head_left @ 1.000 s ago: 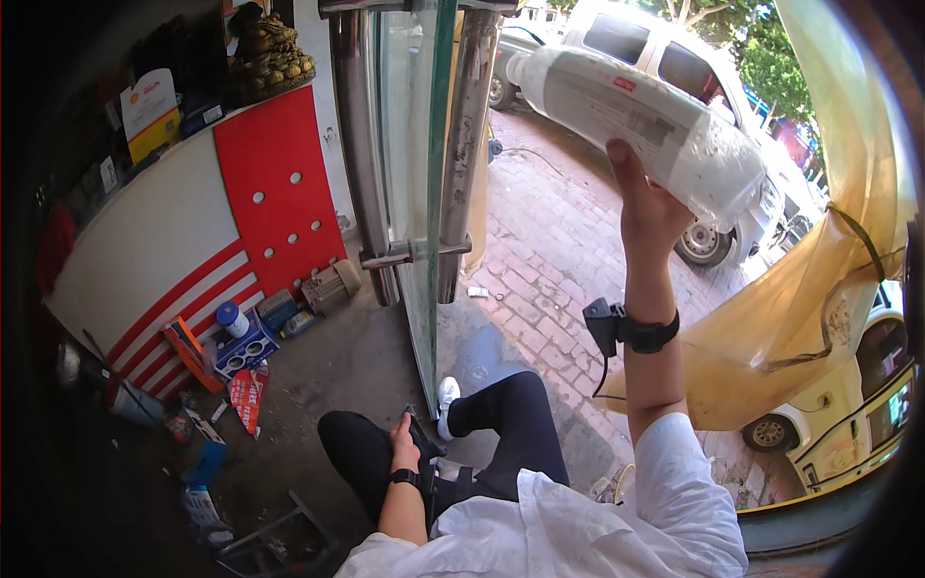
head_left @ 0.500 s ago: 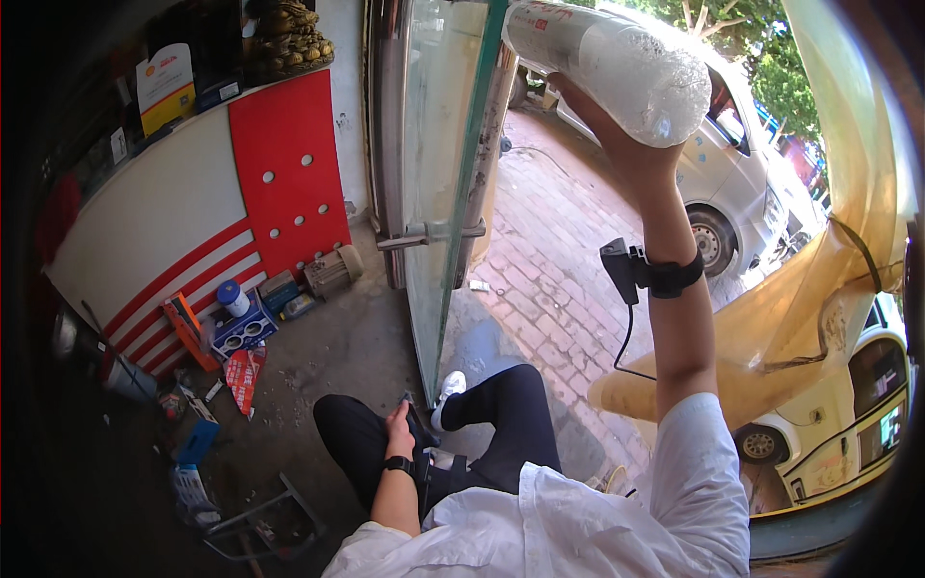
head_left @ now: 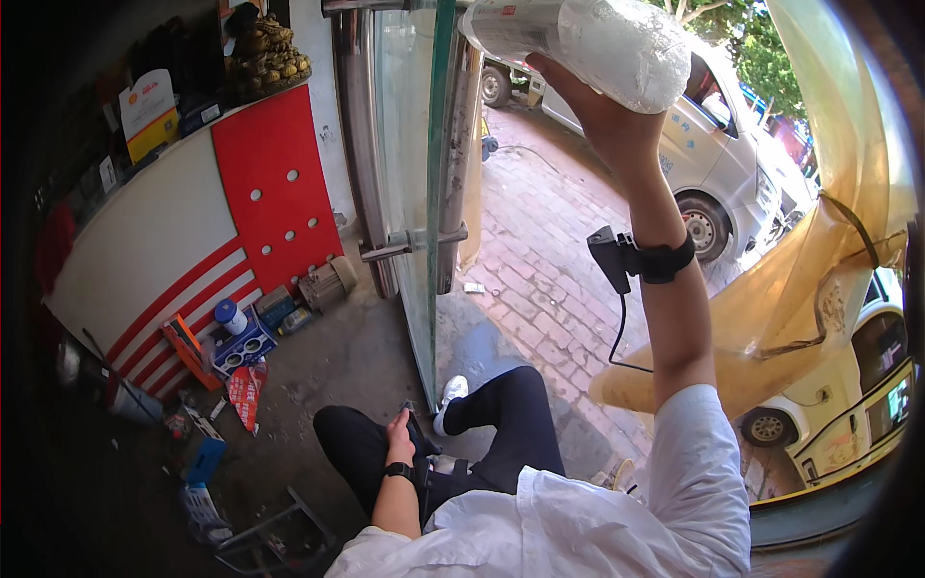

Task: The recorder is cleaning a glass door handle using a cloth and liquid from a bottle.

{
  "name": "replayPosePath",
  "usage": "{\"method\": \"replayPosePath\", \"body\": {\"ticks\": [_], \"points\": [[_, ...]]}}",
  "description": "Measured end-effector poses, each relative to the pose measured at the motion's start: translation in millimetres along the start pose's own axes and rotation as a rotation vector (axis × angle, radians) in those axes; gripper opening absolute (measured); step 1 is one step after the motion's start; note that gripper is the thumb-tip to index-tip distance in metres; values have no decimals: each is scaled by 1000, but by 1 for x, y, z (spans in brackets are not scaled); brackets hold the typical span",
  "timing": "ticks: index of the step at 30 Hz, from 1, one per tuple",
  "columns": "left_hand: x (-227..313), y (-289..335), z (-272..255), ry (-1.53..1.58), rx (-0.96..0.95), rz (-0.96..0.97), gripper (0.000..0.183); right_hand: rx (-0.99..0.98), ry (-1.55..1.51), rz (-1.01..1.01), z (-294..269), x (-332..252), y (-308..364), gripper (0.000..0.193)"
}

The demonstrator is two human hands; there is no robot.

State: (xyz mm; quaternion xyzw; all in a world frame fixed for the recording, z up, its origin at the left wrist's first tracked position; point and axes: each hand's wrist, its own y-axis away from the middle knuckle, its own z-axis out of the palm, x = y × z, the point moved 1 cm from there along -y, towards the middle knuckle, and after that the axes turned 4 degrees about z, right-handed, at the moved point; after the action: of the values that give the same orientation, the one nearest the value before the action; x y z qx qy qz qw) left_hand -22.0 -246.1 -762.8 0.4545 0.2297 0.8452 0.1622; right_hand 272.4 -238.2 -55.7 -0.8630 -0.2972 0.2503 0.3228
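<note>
My right arm reaches up and forward. In my right hand (head_left: pixel 621 120) is a large clear plastic bottle (head_left: pixel 621 48), tilted nearly on its side, its rounded base toward the right. Droplets or frosting cover its surface; the neck end runs out of the top edge. My fingers wrap round its underside and are partly hidden. Low in front of me, my left hand (head_left: pixel 400 441) lies by my left thigh (head_left: pixel 352 448), curled round something dark and small that I cannot make out.
A glass door (head_left: pixel 409 173) with metal handles stands ahead. Outside are brick paving (head_left: pixel 540 260) and a silver van (head_left: pixel 713 144). A yellowish plastic curtain (head_left: pixel 761 318) hangs right. Left, boxes and an electric motor (head_left: pixel 328 281) lie by a red-and-white counter (head_left: pixel 159 250); a metal frame (head_left: pixel 275 535) lies nearer.
The bottle and my right hand have shifted slightly left and up in the picture. The surroundings have shifted a little too. My left hand stays by my thigh.
</note>
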Motion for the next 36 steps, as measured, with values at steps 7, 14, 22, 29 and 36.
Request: {"method": "replayPosePath", "body": {"ticks": [7, 14, 22, 29, 36], "points": [[5, 12, 6, -33, 24, -20, 15, 587, 441, -154, 21, 14, 11, 50], [3, 14, 5, -23, 36, -24, 16, 595, 346, -88, 25, 14, 19, 49], [-1, 3, 1, -12, 14, -10, 16, 508, 253, -14, 40, 20, 32, 45], [-2, 4, -1, -33, -7, -2, 15, 550, 281, -14, 45, 26, 43, 43], [-4, 7, 2, -37, -1, -12, 15, 658, 277, -55, 34, 20, 27, 44]]}}
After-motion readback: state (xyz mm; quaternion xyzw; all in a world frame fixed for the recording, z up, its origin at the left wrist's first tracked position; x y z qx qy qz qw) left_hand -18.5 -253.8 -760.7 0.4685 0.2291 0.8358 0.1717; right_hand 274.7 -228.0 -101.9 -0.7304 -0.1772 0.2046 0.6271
